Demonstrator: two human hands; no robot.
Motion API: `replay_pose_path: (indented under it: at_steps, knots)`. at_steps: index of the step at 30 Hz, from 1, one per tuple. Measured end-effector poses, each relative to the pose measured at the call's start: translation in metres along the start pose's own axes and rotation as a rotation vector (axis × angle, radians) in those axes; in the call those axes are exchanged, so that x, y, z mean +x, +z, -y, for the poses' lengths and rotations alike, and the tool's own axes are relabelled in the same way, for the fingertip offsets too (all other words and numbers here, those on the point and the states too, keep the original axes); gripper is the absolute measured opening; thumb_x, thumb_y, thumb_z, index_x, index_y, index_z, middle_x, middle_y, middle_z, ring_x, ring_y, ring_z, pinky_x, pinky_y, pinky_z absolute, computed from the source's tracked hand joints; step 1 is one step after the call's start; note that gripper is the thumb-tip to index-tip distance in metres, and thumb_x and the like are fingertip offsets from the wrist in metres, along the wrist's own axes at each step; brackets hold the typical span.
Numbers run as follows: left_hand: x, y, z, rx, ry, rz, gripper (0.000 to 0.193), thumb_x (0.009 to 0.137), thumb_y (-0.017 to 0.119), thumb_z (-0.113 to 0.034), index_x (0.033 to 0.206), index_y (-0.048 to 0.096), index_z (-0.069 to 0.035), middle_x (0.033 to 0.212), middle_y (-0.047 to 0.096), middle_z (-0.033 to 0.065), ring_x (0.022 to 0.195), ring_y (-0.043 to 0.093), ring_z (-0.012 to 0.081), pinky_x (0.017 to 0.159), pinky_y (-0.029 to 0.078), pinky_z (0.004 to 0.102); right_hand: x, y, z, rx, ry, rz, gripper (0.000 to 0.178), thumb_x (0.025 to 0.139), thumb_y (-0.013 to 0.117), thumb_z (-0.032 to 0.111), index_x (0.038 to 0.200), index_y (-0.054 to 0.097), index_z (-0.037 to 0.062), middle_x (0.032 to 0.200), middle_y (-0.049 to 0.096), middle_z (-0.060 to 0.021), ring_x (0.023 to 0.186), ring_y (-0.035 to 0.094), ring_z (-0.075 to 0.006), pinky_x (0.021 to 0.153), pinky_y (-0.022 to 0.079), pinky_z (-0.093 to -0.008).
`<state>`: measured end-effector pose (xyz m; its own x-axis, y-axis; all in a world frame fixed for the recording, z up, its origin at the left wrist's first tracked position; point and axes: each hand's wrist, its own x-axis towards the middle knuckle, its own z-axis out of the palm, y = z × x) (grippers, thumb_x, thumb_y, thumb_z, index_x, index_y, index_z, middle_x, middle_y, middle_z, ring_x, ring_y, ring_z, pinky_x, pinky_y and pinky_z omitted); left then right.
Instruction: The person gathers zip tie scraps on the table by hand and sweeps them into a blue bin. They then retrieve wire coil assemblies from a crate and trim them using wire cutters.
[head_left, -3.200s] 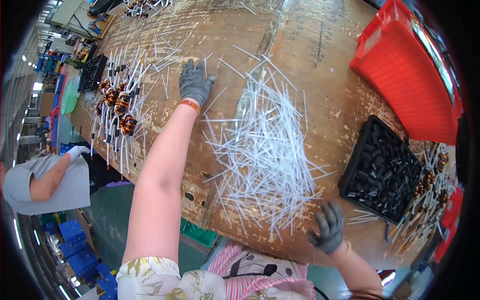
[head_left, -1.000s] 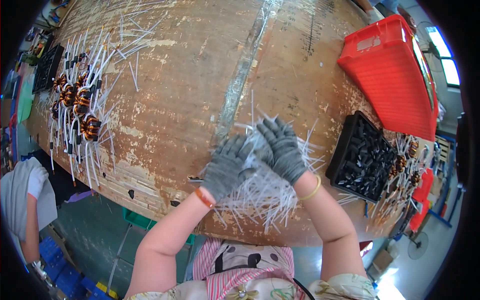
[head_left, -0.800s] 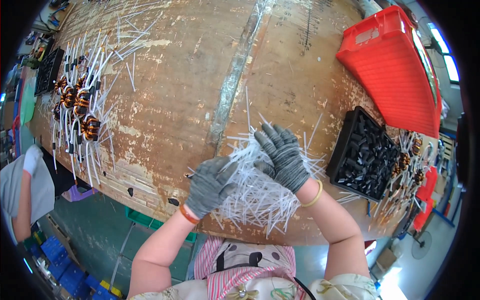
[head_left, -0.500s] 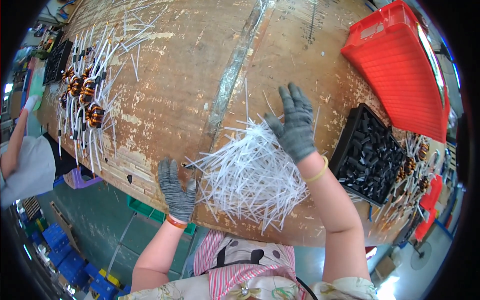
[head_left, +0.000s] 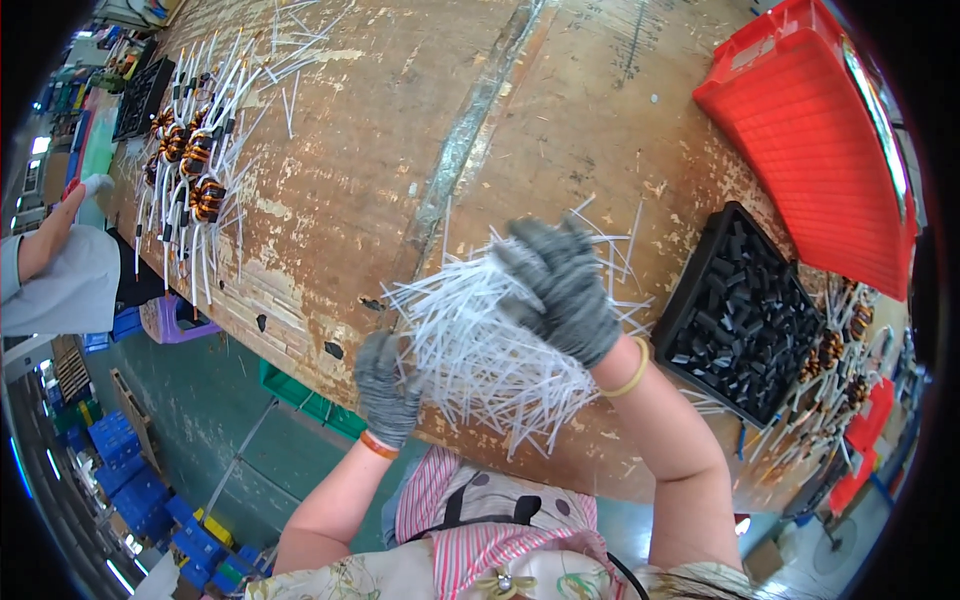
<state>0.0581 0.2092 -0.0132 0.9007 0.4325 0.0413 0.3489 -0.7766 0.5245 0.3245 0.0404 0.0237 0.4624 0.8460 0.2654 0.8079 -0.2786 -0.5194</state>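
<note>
A loose heap of thin white plastic tubes [head_left: 490,350] lies on the worn wooden table [head_left: 340,170] in front of me. My right hand [head_left: 565,290], in a grey knit glove, is over the heap's right side. Its fingers bend down onto the tubes, thumb apart from them, somewhat smeared by motion. At the heap's left edge, near the table's front edge, my left hand [head_left: 388,392] wears a matching glove. Its fingers are slightly bent with the thumb apart, beside the tubes, and nothing shows in its grasp.
A black tray [head_left: 740,310] of short black tube pieces stands at right, beside a red bin [head_left: 810,150]. Copper-wound coils [head_left: 200,165] with white leads lie at far left; more coils [head_left: 835,350] are at right. Another person's gloved hand [head_left: 97,184] shows at far left.
My right hand has come down and toward me from the heap's far right edge, its fingers now bent over the tubes. My left hand has moved right, against the heap, whose tubes have shifted.
</note>
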Motion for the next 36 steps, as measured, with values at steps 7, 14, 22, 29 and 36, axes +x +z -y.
replay_pose_path:
  at_steps: [7,14,22,29,36]
  knots:
    - [-0.058,0.009,-0.010,-0.028,-0.291,0.027,0.080,0.091,0.056,-0.048,0.147,0.025,0.000,0.152,0.022,0.0251,0.142,0.019,0.0409,0.115,0.015,0.0503,-0.067,-0.001,-0.094,-0.344,0.791,-0.043,0.069,0.086,0.061,0.044,0.140,0.042,0.0048,0.145,0.037,-0.0231,0.137,0.030,-0.0406,0.114,0.021,-0.0487]
    - [-0.065,0.027,-0.031,-0.244,-0.262,0.105,0.080,0.091,0.059,-0.041,0.146,0.022,0.003,0.151,0.023,0.0258,0.141,0.021,0.0413,0.115,0.018,0.0487,-0.063,0.001,-0.014,0.080,0.448,0.085,0.070,0.085,0.064,0.042,0.139,0.042,0.0042,0.144,0.037,-0.0237,0.134,0.034,-0.0402,0.112,0.023,-0.0493]
    - [-0.006,0.005,-0.020,-0.005,-0.141,-0.005,0.074,0.093,0.054,-0.044,0.146,0.026,0.000,0.148,0.030,0.0234,0.138,0.029,0.0396,0.112,0.025,0.0468,-0.022,0.003,-0.046,-0.194,0.479,-0.195,0.066,0.085,0.063,0.043,0.135,0.047,0.0037,0.146,0.036,-0.0221,0.135,0.031,-0.0411,0.111,0.024,-0.0493]
    - [0.019,0.035,-0.042,-0.234,-0.025,0.083,0.079,0.091,0.055,-0.047,0.148,0.024,-0.001,0.151,0.026,0.0234,0.139,0.029,0.0385,0.113,0.024,0.0453,-0.029,0.038,-0.024,-0.022,0.305,0.120,0.072,0.086,0.057,0.051,0.137,0.044,0.0025,0.144,0.040,-0.0220,0.136,0.032,-0.0396,0.113,0.022,-0.0480]
    - [0.044,0.014,-0.029,0.036,0.069,-0.123,0.062,0.089,0.060,-0.040,0.137,0.044,-0.004,0.127,0.053,0.0171,0.120,0.047,0.0338,0.103,0.034,0.0458,-0.036,0.003,-0.009,0.071,0.325,-0.027,0.063,0.084,0.065,0.035,0.135,0.046,0.0025,0.140,0.042,-0.0230,0.126,0.041,-0.0408,0.108,0.030,-0.0484]
